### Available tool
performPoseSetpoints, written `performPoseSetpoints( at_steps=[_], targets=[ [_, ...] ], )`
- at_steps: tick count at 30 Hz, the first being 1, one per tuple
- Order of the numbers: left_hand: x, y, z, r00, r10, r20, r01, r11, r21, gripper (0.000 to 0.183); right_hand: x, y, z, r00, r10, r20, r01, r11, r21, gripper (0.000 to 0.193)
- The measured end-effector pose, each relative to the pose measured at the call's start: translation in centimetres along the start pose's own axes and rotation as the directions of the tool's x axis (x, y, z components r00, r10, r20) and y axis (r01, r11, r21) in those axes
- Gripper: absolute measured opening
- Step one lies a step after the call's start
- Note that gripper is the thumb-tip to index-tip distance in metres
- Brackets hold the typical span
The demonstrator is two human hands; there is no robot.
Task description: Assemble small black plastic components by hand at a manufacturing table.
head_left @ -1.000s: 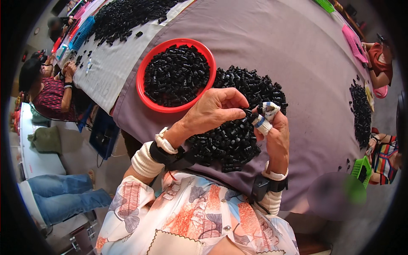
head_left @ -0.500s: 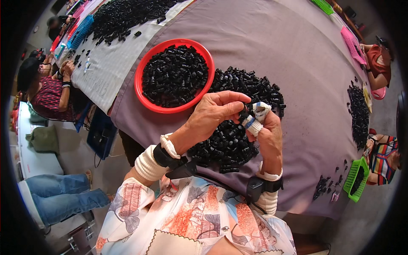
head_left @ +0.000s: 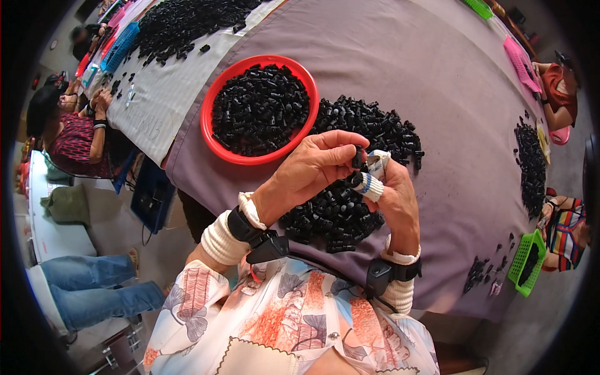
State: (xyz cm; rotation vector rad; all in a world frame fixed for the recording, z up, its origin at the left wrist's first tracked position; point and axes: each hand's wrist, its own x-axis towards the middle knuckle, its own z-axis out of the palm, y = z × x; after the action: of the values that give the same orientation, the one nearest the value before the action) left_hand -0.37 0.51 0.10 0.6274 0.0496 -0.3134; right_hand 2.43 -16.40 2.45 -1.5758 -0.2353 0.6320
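My left hand point(head_left: 312, 165) is closed, pinching a small black plastic part point(head_left: 358, 157) upright between thumb and fingertips. Close beside it on the right is my right hand point(head_left: 399, 197), its fingers curled in. White cloth covers with blue stripes point(head_left: 373, 186) wrap some of its fingers. A dark bit shows at the covered fingertip, but I cannot tell whether it is gripped or lies behind. Beneath both hands spreads a heap of similar black parts point(head_left: 334, 215). A red basin point(head_left: 205, 128) full of such parts stands to the left of the heap.
A mauve cloth point(head_left: 462, 112) covers the table. More black parts lie in a pile point(head_left: 530, 169) at the right and another point(head_left: 187, 28) at the far left. A green basket point(head_left: 519, 281) sits at the right edge. Other people work at both sides.
My hands have come slightly apart at the fingertips. The black part now shows plainly in my left fingers, and the right hand's covered fingers have shifted. The view has moved a little.
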Motion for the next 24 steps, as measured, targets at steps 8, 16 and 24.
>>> performPoseSetpoints(
  at_steps=[8, 16, 24],
  targets=[
    [0.2, -0.2, -0.2, 1.000, -0.014, 0.003, 0.014, 1.000, -0.002, 0.020, 0.1, 1.0, -0.2, 0.999, 0.001, -0.050, 0.001, 1.000, 0.028, 0.024],
    [0.4, -0.4, -0.4, 1.000, -0.008, -0.014, 0.009, 0.999, 0.032, 0.017, -0.1, 1.3, 0.1, 0.987, -0.073, -0.140, 0.093, 0.985, 0.143, 0.018],
    [0.7, -1.0, 0.3, 0.995, -0.003, -0.102, 0.012, 0.996, 0.087, 0.020, -0.1, 1.7, 0.2, 0.985, -0.058, -0.163, 0.074, 0.993, 0.095, 0.017]
  ],
)
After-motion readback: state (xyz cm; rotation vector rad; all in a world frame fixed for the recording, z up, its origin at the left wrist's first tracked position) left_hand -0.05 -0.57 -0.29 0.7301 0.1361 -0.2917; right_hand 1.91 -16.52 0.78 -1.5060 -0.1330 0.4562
